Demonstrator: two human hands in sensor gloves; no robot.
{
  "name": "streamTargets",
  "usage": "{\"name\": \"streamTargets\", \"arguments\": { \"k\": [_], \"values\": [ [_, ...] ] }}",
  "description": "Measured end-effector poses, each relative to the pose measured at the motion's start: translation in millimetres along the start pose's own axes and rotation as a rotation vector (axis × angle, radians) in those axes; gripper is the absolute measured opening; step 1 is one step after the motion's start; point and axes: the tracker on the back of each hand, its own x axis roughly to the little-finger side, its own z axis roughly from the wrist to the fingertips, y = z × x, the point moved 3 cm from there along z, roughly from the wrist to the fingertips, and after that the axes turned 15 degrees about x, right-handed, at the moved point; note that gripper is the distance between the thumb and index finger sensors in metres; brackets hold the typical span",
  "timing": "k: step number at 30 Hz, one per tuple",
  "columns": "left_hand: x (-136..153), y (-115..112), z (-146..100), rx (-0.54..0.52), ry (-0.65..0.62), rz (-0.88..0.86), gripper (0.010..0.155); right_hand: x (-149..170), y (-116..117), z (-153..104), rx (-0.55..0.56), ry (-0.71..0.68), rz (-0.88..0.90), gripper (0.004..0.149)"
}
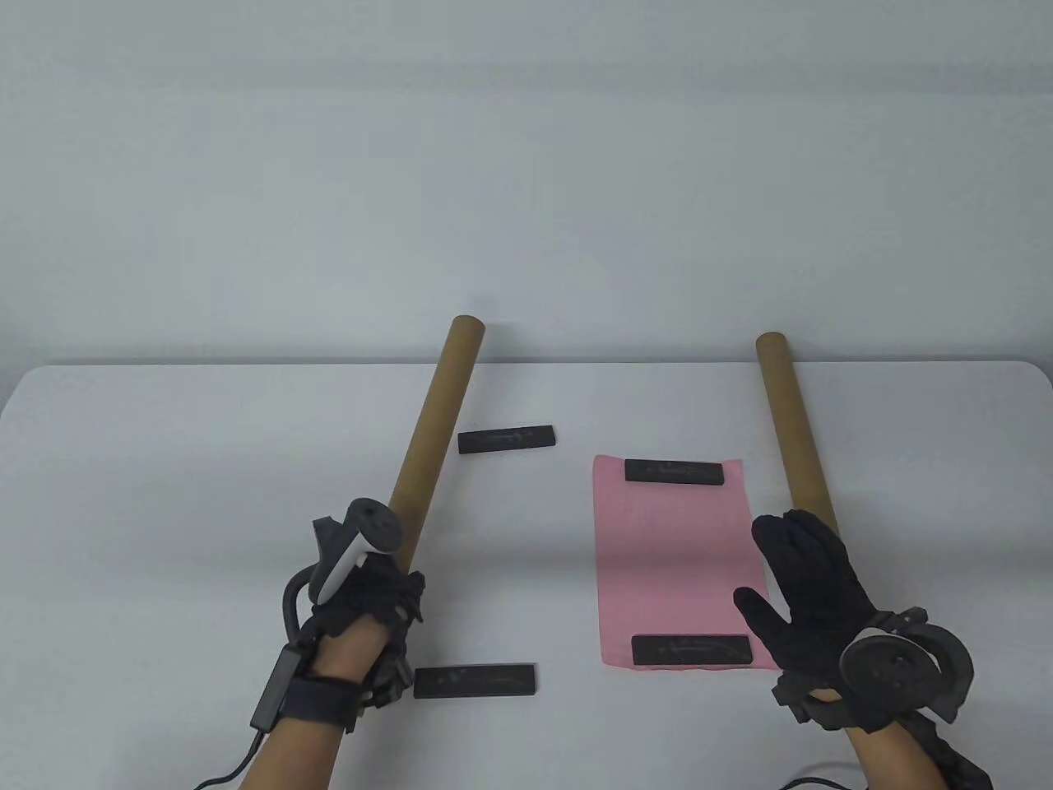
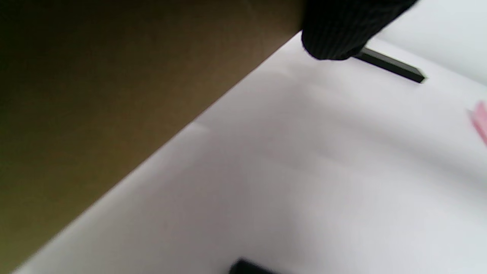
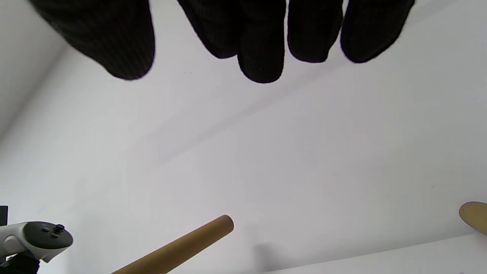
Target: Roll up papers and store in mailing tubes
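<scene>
Two brown cardboard tubes lie lengthwise, their far ends showing past the table's far edge. My left hand point(image 1: 370, 592) grips the near end of the left tube point(image 1: 434, 444). In the left wrist view this tube point(image 2: 95, 95) fills the left side, with one gloved fingertip point(image 2: 342, 30) against it. A pink paper point(image 1: 674, 559) lies flat right of centre, held down by a black bar at its far edge point(image 1: 674, 471) and another at its near edge point(image 1: 691, 650). My right hand point(image 1: 790, 568) is open with fingers point(image 3: 262, 49) extended, over the paper's right edge beside the right tube point(image 1: 794, 428). It holds nothing.
Two more black bars lie on the white table point(image 1: 164, 494): one right of the left tube point(image 1: 507, 439), one beside my left wrist point(image 1: 475, 682). A plain wall stands behind the table. The left tube's far end point(image 3: 224, 224) shows in the right wrist view.
</scene>
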Motion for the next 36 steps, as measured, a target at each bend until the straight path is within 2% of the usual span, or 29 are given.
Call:
{"name": "streamTargets", "arguments": {
  "k": [2,9,13,20,24,32,36],
  "values": [
    [2,7,8,-0.014,0.072,0.028,0.094,-2,2,0,-0.014,-0.007,-0.003,0.077],
    [6,20,30,0.001,0.203,0.003,0.094,-13,10,-2,-0.060,-0.071,-0.051,0.077],
    [8,24,40,-0.015,0.300,0.077,0.095,-17,14,-3,-0.088,-0.073,-0.038,0.077],
    [5,25,56,-0.001,0.349,0.079,0.094,-32,21,-5,-0.125,-0.127,-0.048,0.077],
    [0,22,63,0.030,0.354,0.076,0.095,-32,25,-6,-0.152,-0.129,-0.047,0.078],
    [-5,15,72,0.019,0.394,0.162,0.095,-32,28,-7,-0.185,-0.129,-0.049,0.078],
    [-4,16,74,0.052,0.375,0.134,0.095,-32,30,-7,-0.201,-0.125,-0.050,0.078]
  ]
}}
